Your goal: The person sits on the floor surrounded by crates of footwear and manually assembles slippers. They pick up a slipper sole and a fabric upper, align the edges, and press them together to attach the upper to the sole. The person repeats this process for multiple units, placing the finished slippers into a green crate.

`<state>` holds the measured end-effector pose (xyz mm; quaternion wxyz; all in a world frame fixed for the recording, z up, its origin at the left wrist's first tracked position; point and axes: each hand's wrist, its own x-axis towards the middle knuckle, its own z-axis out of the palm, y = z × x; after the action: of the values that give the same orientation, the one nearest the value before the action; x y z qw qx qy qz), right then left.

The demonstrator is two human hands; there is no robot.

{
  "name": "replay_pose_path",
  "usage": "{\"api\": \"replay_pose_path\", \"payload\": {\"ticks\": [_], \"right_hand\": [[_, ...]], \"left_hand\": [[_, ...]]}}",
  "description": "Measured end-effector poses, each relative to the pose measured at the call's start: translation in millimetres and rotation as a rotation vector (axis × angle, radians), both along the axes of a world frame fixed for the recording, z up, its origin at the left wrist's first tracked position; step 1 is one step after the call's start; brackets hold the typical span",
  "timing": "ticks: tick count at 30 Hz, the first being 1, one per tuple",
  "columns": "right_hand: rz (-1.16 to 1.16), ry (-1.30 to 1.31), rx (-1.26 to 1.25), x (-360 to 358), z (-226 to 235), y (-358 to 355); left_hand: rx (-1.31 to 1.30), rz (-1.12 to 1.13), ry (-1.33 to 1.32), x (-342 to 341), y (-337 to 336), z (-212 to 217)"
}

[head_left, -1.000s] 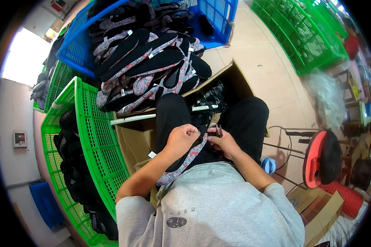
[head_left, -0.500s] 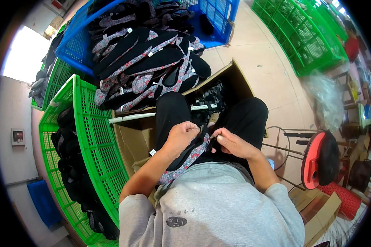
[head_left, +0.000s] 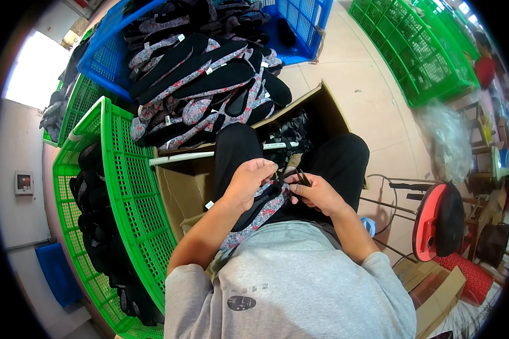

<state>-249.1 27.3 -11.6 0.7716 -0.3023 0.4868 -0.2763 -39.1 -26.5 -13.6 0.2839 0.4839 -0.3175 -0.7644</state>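
A floral grey-and-red slipper (head_left: 258,219) with black parts lies slantwise over my lap. My left hand (head_left: 251,182) is closed at its far end, pinching the edge between thumb and fingers. Close to that same end, my right hand (head_left: 320,195) is closed around small black thread snips (head_left: 303,177), whose two thin dark prongs stick up past the fingers. The fingers partly hide where the snips meet the slipper. Just beyond my knees, a heap of similar slippers (head_left: 212,79) with black soles and white tags spills from a blue crate (head_left: 104,62).
An open cardboard box (head_left: 181,195) stands between my legs, crossed by a white bar (head_left: 186,158). On the left, a green crate (head_left: 133,198) holds dark slippers. A red-and-black stool (head_left: 430,220) stands right, below a clear plastic bag (head_left: 444,135) and green crates (head_left: 407,51).
My right hand has turned so that the snips' dark prongs now show above the fingers. The left hand keeps its pinch on the slipper, nearly in place.
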Motion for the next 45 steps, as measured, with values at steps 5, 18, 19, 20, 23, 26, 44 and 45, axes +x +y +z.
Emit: {"api": "replay_pose_path", "payload": {"ticks": [5,18,19,20,23,26,44,45], "right_hand": [[-0.087,-0.064,0.119,8.6,5.2,3.6],[-0.228,-0.24,0.201,28.9,-9.8,-3.1],[-0.225,-0.259,0.209,28.4,-12.2,-3.0],[-0.243,-0.271,0.206,28.4,-12.5,-2.3],[-0.298,-0.297,0.188,29.0,-12.6,-0.2],[-0.315,-0.31,0.177,29.6,-12.7,0.7],[-0.287,-0.297,0.214,34.8,-17.5,-8.4],[-0.303,-0.312,0.211,34.7,-19.3,-7.1]], "left_hand": [[-0.034,0.026,0.028,-7.0,2.0,4.4],[-0.202,-0.015,0.069,-11.7,12.8,2.7],[-0.201,-0.014,0.081,-12.0,13.1,3.1],[-0.2,-0.014,0.092,-13.0,13.3,5.0],[-0.222,0.025,0.073,-13.7,11.1,4.4],[-0.213,0.064,0.068,-14.2,8.9,4.2],[-0.251,0.105,0.034,-6.3,2.5,-6.4],[-0.308,0.143,0.069,-2.5,0.8,-0.5]]}}
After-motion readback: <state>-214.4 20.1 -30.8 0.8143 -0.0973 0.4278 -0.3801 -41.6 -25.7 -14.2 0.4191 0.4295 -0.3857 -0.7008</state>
